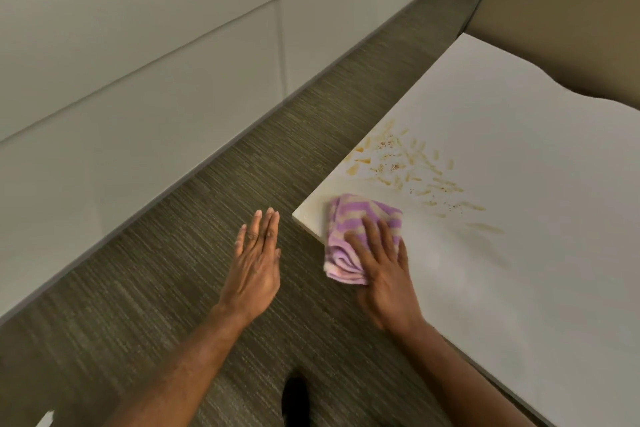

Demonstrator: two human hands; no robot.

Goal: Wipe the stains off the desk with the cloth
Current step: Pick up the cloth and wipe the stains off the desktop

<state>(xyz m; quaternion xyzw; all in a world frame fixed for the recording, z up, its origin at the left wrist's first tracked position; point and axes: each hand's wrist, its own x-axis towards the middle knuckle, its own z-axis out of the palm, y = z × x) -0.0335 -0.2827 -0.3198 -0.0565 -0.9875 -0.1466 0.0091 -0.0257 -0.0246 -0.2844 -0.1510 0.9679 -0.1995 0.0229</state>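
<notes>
A white desk fills the right half of the view, its near-left corner pointing toward me. Yellow-brown stains with dark specks are smeared across the desk near its left edge, and a fainter streak lies further right. A folded purple-and-cream striped cloth lies on the desk's corner, partly hanging over the edge. My right hand presses flat on the cloth, fingers spread over it. My left hand hovers over the floor left of the desk, flat, fingers together, holding nothing.
Grey-brown striped carpet covers the floor to the left. A white panelled wall or cabinet front runs diagonally behind it. A beige partition stands behind the desk. A dark shoe shows at the bottom.
</notes>
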